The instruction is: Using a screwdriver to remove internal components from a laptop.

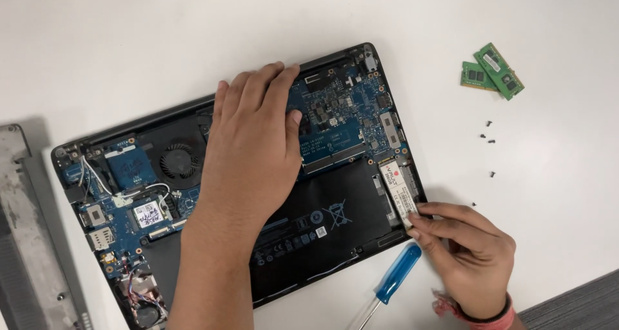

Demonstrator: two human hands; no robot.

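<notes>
Left forearm and left hand [255, 143]: nearest the camera, laid palm-down across the middle of the opened laptop [238, 182], fingers [271, 78] flat and released, grasping nothing, tips at the laptop's far edge. Right hand [467, 249]: at the laptop's near right corner, fingers [425, 217] pinched on the near end of the slim storage card [400, 191], which lies in its slot along the laptop's right edge; a red band sits at the wrist. Laptop: base cover off, lying on the white bench [161, 33], showing a blue circuit board [342, 117], a round black fan [179, 161] left of the left hand and a flat black battery [322, 220] along the near side. Screwdriver [390, 281]: blue handle, on the bench just beside the laptop's near right corner. Two green memory modules [493, 71]: overlapping, well apart from the laptop, beyond its far right corner. Small dark screws [488, 138]: scattered on the bench right of the laptop. Grey cover panel [29, 240]: left of the laptop, partly cut off.
</notes>
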